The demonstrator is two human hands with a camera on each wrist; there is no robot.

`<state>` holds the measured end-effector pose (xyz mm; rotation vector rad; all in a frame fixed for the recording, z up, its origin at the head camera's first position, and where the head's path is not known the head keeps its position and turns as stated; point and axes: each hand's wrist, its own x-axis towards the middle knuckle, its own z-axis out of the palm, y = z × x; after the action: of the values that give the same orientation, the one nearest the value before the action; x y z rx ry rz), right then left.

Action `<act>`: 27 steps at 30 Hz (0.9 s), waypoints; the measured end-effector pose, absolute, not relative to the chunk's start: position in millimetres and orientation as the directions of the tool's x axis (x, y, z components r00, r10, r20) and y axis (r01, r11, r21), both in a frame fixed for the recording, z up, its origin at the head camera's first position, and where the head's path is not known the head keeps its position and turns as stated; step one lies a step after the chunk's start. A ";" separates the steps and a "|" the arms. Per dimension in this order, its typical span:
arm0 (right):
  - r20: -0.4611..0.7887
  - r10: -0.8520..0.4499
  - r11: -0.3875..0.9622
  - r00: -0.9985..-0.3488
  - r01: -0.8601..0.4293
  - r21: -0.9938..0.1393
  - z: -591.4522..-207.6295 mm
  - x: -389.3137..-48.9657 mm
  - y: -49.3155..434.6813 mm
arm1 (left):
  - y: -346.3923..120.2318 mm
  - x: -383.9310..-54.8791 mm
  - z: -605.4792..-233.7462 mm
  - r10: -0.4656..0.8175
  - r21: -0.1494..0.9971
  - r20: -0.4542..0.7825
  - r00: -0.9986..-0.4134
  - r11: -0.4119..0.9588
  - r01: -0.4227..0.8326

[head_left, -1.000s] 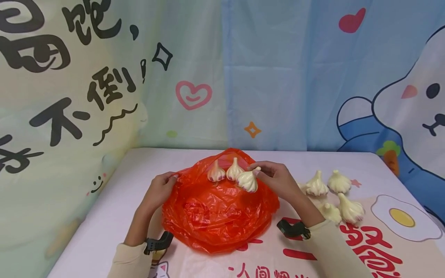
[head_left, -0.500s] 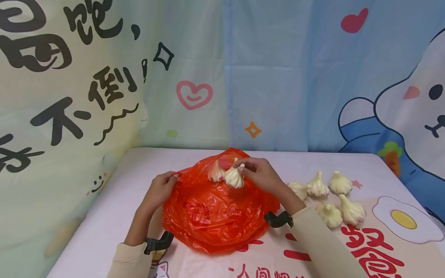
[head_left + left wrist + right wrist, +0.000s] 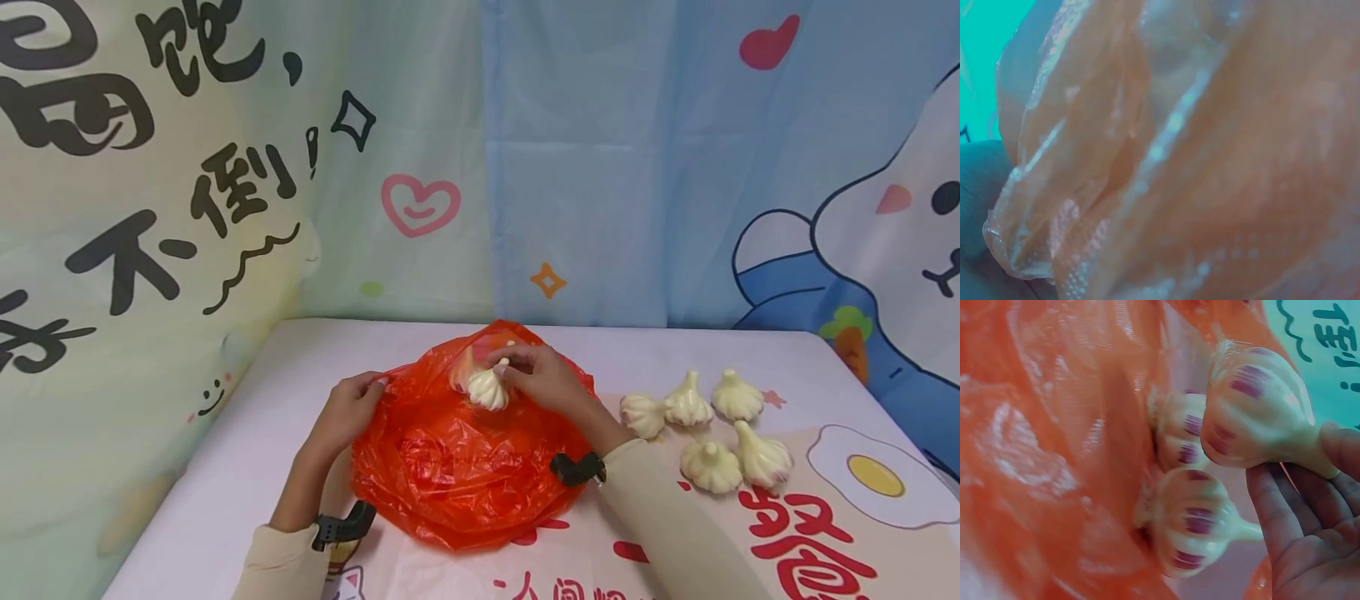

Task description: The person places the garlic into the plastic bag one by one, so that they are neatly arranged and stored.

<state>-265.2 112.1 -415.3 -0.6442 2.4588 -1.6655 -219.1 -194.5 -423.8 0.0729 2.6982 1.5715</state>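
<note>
A thin red plastic bag (image 3: 457, 471) lies on the table with its mouth toward the far side. At its left rim my left hand (image 3: 348, 412) pinches the film; in the left wrist view the crumpled bag film (image 3: 1166, 187) fills most of the picture. My right hand (image 3: 543, 379) pinches a glossy garlic bulb (image 3: 487, 390) by its neck, over the bag's mouth. Purple patches mark this held garlic bulb (image 3: 1257, 406) in the right wrist view. Below it, two more garlic bulbs (image 3: 1191, 525) rest inside the bag, mostly hidden in the head view.
Several garlic bulbs (image 3: 711, 467) stand in a group right of the bag, near the right forearm. The white table (image 3: 322, 346) carries a printed mat (image 3: 810, 442) with red lettering and an egg drawing. A patterned curtain (image 3: 577, 167) hangs behind.
My right hand has carried the garlic bulb leftward over the bag's mouth, past the bulbs lying in it. My left hand has stayed at the bag's rim.
</note>
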 end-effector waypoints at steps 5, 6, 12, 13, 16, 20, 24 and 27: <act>0.156 -0.416 0.304 -0.896 -0.298 -0.905 -421.3 -262.7 105.9 | -193.3 -219.3 -423.0 0.048 0.870 0.009 -0.999 0.492 0.031; 0.151 -0.415 0.311 -0.897 -0.296 -0.903 -422.2 -262.2 104.7 | -193.1 -219.2 -422.9 0.048 0.870 0.010 -0.999 0.493 0.032; 0.136 -0.411 0.337 -0.901 -0.289 -0.896 -424.7 -259.8 98.0 | -192.3 -218.8 -422.0 0.042 0.863 0.006 -0.999 0.504 0.026; 0.137 -0.410 0.337 -0.902 -0.290 -0.896 -424.8 -259.9 96.6 | -192.4 -218.8 -422.1 0.041 0.864 0.002 -0.999 0.502 0.022; 0.143 -0.404 0.344 -0.903 -0.296 -0.891 -423.7 -259.8 92.0 | -192.9 -218.8 -422.9 0.040 0.872 -0.008 -0.999 0.489 0.013; 0.154 -0.416 0.358 -0.896 -0.317 -0.878 -424.2 -260.3 84.8 | -193.2 -218.7 -424.3 0.043 0.876 -0.004 -0.999 0.483 0.018; 0.159 -0.438 0.327 -0.885 -0.321 -0.889 -426.6 -261.3 76.8 | -193.0 -219.0 -425.1 0.051 0.875 0.012 -0.999 0.484 0.035; 0.150 -0.447 0.299 -0.882 -0.305 -0.904 -428.5 -261.7 71.0 | -193.0 -219.2 -425.0 0.053 0.875 0.017 -0.998 0.482 0.041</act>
<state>-261.7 71.0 -428.5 -0.7065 2.4232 -1.6409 -219.2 -193.0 -425.0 0.0853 2.6938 1.5905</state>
